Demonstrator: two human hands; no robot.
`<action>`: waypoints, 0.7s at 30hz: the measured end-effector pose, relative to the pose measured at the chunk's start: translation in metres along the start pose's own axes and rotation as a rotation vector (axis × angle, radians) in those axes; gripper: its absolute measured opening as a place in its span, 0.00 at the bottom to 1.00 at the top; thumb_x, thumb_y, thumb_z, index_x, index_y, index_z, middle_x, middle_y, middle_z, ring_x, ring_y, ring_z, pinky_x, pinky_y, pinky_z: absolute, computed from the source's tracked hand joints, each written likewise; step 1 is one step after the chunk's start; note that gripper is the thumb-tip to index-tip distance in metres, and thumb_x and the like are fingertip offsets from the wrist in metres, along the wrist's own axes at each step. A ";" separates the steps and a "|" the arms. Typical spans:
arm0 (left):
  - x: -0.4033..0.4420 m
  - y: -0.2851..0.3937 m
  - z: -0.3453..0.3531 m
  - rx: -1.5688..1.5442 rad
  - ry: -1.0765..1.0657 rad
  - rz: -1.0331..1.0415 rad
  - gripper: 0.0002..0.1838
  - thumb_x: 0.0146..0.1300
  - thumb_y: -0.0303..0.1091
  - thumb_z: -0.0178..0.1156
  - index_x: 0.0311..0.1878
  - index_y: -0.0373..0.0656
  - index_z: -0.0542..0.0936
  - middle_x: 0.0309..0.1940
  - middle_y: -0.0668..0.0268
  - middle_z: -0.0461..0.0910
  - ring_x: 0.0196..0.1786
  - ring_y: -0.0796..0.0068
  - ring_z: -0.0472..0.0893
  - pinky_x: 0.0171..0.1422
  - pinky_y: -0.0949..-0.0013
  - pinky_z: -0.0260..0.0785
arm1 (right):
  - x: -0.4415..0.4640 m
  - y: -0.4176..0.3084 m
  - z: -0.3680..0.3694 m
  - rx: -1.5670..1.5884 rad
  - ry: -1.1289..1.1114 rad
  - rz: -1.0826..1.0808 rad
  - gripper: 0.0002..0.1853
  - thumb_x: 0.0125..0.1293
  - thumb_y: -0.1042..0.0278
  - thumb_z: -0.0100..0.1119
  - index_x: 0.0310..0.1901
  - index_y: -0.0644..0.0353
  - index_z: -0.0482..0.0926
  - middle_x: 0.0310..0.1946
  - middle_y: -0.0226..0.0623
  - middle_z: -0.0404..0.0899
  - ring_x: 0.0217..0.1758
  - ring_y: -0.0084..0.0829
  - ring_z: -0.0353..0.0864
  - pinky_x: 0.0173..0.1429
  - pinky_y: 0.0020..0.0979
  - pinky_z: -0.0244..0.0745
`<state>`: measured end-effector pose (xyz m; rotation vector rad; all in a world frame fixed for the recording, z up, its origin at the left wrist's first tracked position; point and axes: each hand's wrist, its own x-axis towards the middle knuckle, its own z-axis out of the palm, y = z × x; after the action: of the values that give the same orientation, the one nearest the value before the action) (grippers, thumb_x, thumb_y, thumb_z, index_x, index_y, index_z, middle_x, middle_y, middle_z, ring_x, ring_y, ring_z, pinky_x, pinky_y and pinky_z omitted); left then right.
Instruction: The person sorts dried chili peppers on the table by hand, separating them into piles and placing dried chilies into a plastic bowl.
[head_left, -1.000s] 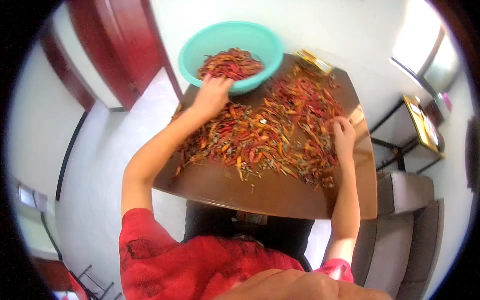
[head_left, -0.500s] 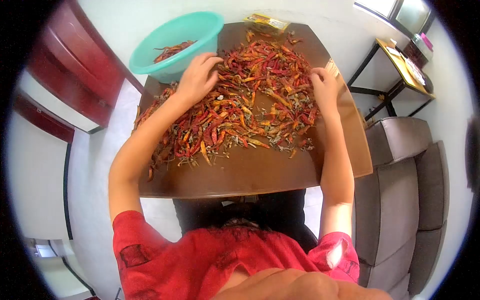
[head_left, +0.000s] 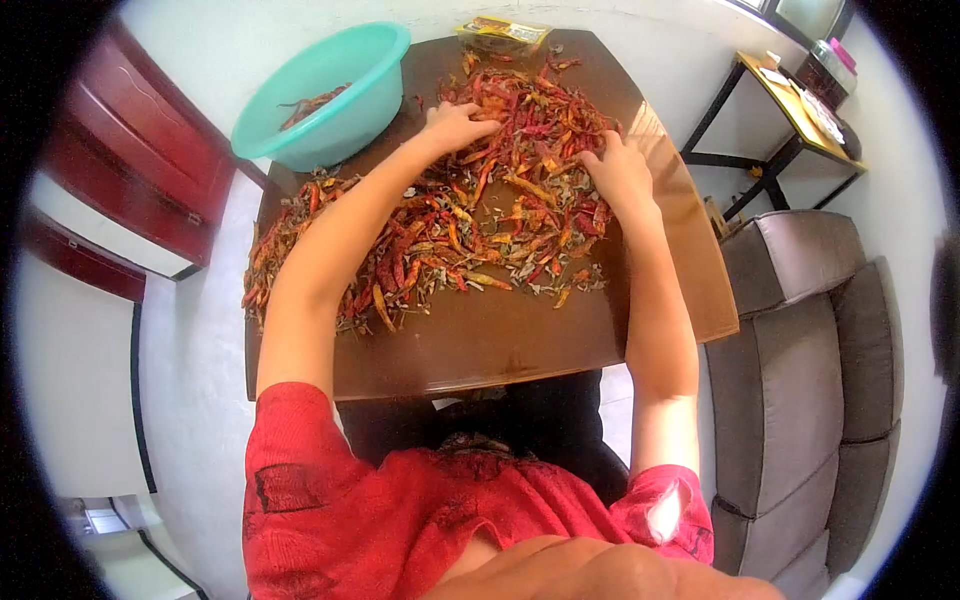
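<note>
A wide heap of dried red chilies [head_left: 410,255], mixed with withered leaf bits, covers much of the brown table [head_left: 480,350]. My left hand [head_left: 460,128] rests on the upper left of the heap, fingers stretched to the right over the chilies and holding nothing I can see. At the heap's right edge is my right hand [head_left: 620,172], thumb apart from the fingers, the fingertips touching the chilies. Behind my left forearm, part of the heap is hidden. A green plastic basin [head_left: 350,125] with some dried chilies inside stands at the table's far left.
A clear plastic package with a yellow label [head_left: 505,35] lies at the table's far end. To the right are a grey sofa [head_left: 800,390] and a small black-legged side table [head_left: 790,105] with things on it. A dark red door [head_left: 140,130] is at the left.
My left hand has moved away from beside the basin, farther over the heap. My right hand has shifted inward to the heap's upper right edge. The view has turned slightly.
</note>
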<state>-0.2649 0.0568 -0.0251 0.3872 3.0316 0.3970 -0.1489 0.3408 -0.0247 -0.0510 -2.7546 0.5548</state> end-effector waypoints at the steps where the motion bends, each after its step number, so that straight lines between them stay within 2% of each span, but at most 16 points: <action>1: -0.018 0.015 -0.006 -0.030 -0.051 0.011 0.49 0.52 0.73 0.53 0.70 0.47 0.69 0.65 0.40 0.67 0.68 0.43 0.66 0.72 0.51 0.55 | 0.002 0.000 0.003 0.033 -0.001 -0.033 0.27 0.61 0.54 0.63 0.57 0.62 0.73 0.50 0.57 0.75 0.57 0.57 0.74 0.58 0.50 0.74; 2: -0.038 0.029 -0.008 -0.011 -0.024 0.003 0.48 0.52 0.71 0.54 0.69 0.45 0.70 0.64 0.41 0.68 0.67 0.44 0.66 0.71 0.51 0.55 | 0.004 0.001 0.008 0.037 -0.006 -0.033 0.27 0.61 0.54 0.63 0.57 0.62 0.73 0.50 0.57 0.75 0.57 0.57 0.74 0.58 0.50 0.74; 3: -0.052 0.036 -0.009 0.018 -0.057 0.022 0.46 0.55 0.67 0.57 0.71 0.44 0.67 0.68 0.42 0.64 0.71 0.42 0.62 0.73 0.49 0.56 | 0.007 0.005 0.014 0.092 0.051 -0.113 0.25 0.61 0.58 0.63 0.56 0.63 0.74 0.51 0.57 0.75 0.57 0.56 0.74 0.58 0.49 0.73; 5: -0.079 0.049 -0.005 -0.032 -0.073 -0.003 0.46 0.58 0.63 0.58 0.72 0.41 0.63 0.69 0.40 0.61 0.71 0.41 0.62 0.74 0.50 0.56 | 0.013 0.011 0.024 0.150 0.105 -0.191 0.24 0.61 0.61 0.63 0.56 0.63 0.74 0.51 0.57 0.75 0.58 0.56 0.73 0.59 0.47 0.73; 7: -0.102 0.053 -0.001 -0.155 -0.064 0.100 0.48 0.59 0.58 0.60 0.73 0.34 0.58 0.71 0.41 0.58 0.73 0.44 0.59 0.76 0.53 0.54 | 0.019 0.013 0.032 0.291 0.206 -0.336 0.22 0.63 0.65 0.62 0.57 0.64 0.74 0.54 0.54 0.74 0.60 0.53 0.73 0.62 0.44 0.71; 10: -0.145 0.065 -0.004 -0.314 -0.020 0.173 0.47 0.62 0.51 0.59 0.76 0.35 0.49 0.76 0.44 0.50 0.78 0.51 0.50 0.80 0.58 0.45 | 0.029 0.015 0.038 0.317 0.192 -0.389 0.22 0.64 0.64 0.61 0.58 0.63 0.73 0.58 0.52 0.73 0.61 0.50 0.73 0.64 0.42 0.70; 11: -0.156 0.065 -0.006 -0.317 -0.024 0.167 0.47 0.62 0.51 0.59 0.76 0.35 0.49 0.76 0.44 0.50 0.78 0.51 0.50 0.80 0.58 0.45 | 0.029 0.016 0.041 0.337 0.202 -0.443 0.22 0.64 0.64 0.61 0.58 0.62 0.74 0.58 0.52 0.72 0.62 0.51 0.72 0.64 0.42 0.70; 13: -0.176 0.059 -0.010 -0.463 0.112 0.187 0.46 0.64 0.47 0.58 0.77 0.36 0.47 0.77 0.47 0.47 0.79 0.52 0.48 0.80 0.58 0.44 | 0.023 0.009 0.027 0.322 0.185 -0.422 0.22 0.64 0.64 0.60 0.58 0.60 0.74 0.57 0.50 0.74 0.59 0.50 0.74 0.63 0.43 0.71; 14: -0.189 0.058 -0.010 -0.439 0.243 0.183 0.39 0.65 0.42 0.56 0.75 0.38 0.55 0.74 0.49 0.56 0.77 0.51 0.53 0.79 0.56 0.46 | 0.019 0.006 0.019 0.196 0.217 -0.331 0.21 0.64 0.64 0.60 0.58 0.60 0.74 0.56 0.49 0.74 0.58 0.49 0.75 0.61 0.43 0.71; 15: -0.199 0.054 -0.010 -0.441 0.241 0.178 0.39 0.65 0.42 0.56 0.75 0.38 0.55 0.74 0.49 0.56 0.77 0.51 0.53 0.79 0.56 0.46 | 0.015 0.001 0.011 0.069 0.248 -0.240 0.21 0.64 0.64 0.60 0.57 0.59 0.75 0.56 0.47 0.75 0.56 0.48 0.76 0.60 0.44 0.72; 16: -0.208 0.048 -0.011 -0.341 0.306 0.326 0.34 0.64 0.40 0.56 0.71 0.39 0.61 0.71 0.49 0.60 0.75 0.50 0.57 0.78 0.55 0.48 | 0.012 -0.004 0.003 0.009 0.327 -0.247 0.18 0.64 0.62 0.59 0.53 0.59 0.77 0.54 0.46 0.77 0.53 0.47 0.77 0.56 0.45 0.73; 17: -0.217 0.046 -0.010 -0.238 0.369 0.471 0.30 0.63 0.39 0.56 0.68 0.40 0.67 0.68 0.50 0.65 0.73 0.49 0.60 0.77 0.54 0.50 | 0.008 -0.011 -0.004 0.008 0.321 -0.249 0.18 0.64 0.62 0.59 0.53 0.59 0.77 0.54 0.46 0.77 0.53 0.47 0.77 0.56 0.45 0.73; 18: -0.229 0.050 -0.011 -0.231 0.343 0.559 0.22 0.62 0.37 0.56 0.59 0.42 0.76 0.61 0.53 0.71 0.69 0.50 0.64 0.75 0.50 0.52 | 0.006 -0.020 -0.009 0.096 0.359 -0.291 0.15 0.64 0.62 0.59 0.49 0.60 0.79 0.50 0.46 0.79 0.51 0.48 0.78 0.54 0.45 0.74; 19: -0.240 0.051 -0.011 -0.107 0.247 0.601 0.19 0.62 0.38 0.59 0.56 0.45 0.78 0.63 0.56 0.70 0.69 0.51 0.64 0.75 0.45 0.51 | 0.002 -0.029 -0.014 0.185 0.396 -0.333 0.13 0.64 0.62 0.58 0.45 0.61 0.81 0.46 0.47 0.80 0.49 0.48 0.79 0.52 0.45 0.75; 20: -0.250 0.052 -0.007 -0.036 0.219 0.588 0.18 0.62 0.38 0.60 0.55 0.46 0.78 0.63 0.57 0.70 0.69 0.51 0.65 0.74 0.42 0.51 | -0.004 -0.038 -0.017 0.186 0.390 -0.338 0.13 0.64 0.62 0.58 0.45 0.61 0.81 0.46 0.47 0.80 0.49 0.48 0.79 0.52 0.45 0.75; 21: -0.257 0.052 -0.003 0.033 0.192 0.573 0.18 0.61 0.38 0.61 0.54 0.47 0.78 0.64 0.57 0.70 0.69 0.52 0.65 0.73 0.39 0.50 | -0.011 -0.048 -0.019 0.290 0.295 -0.373 0.12 0.64 0.63 0.57 0.42 0.62 0.82 0.41 0.47 0.81 0.46 0.48 0.79 0.50 0.45 0.75</action>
<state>-0.0044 0.0392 -0.0017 1.2985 3.0557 0.4274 -0.1314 0.3022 0.0070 0.4069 -2.2955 0.7619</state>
